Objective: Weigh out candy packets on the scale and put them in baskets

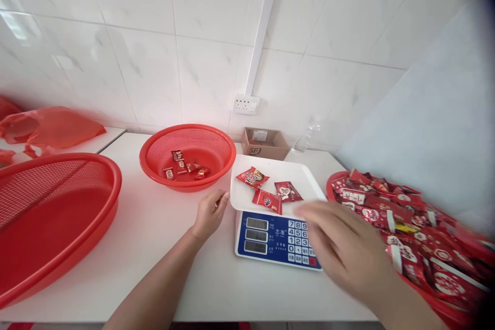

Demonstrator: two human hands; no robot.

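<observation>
While three red packets [267, 201] lay on the scale [266, 264], the left hand [210, 214] was curled closed beside its left edge; the right hand [344, 242], blurred, was at its right side, grip indeterminable. Left of the scale stood a red basket [154, 157] with sweets [181, 166].

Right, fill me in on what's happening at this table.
A person is working with bare hands at a digital scale. Three red packets lie on its white tray. The left hand is by the tray's left side; the blurred right hand is over the scale's right side. Whether either holds anything is unclear. A red basket to the right is heaped with packets; another, back left, holds a few small ones.
</observation>
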